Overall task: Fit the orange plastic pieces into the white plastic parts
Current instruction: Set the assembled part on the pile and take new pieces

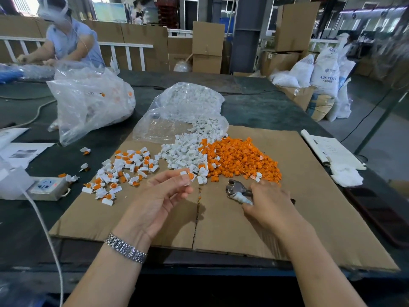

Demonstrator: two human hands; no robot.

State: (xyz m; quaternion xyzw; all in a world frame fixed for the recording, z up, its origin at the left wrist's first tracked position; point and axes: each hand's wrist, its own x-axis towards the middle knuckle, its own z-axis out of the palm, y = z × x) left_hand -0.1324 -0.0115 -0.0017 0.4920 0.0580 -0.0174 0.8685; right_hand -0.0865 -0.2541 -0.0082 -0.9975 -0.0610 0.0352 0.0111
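A heap of orange plastic pieces (240, 159) lies on the cardboard sheet (309, 196), with a heap of white plastic parts (183, 149) just left of it. Further left sits a scatter of fitted white-and-orange parts (124, 171). My left hand (163, 196) pinches a white part with an orange piece in it (188, 175) at its fingertips, above the cardboard. My right hand (270, 202) rests on the cardboard and grips metal pliers (238, 191), whose jaws point left.
A clear bag (188, 107) spilling white parts lies behind the heaps. Another full clear bag (88, 100) stands at the left, near a person working. A power strip (46, 185) and cable sit at the left edge, papers (332, 149) and a dark phone (376, 209) at the right.
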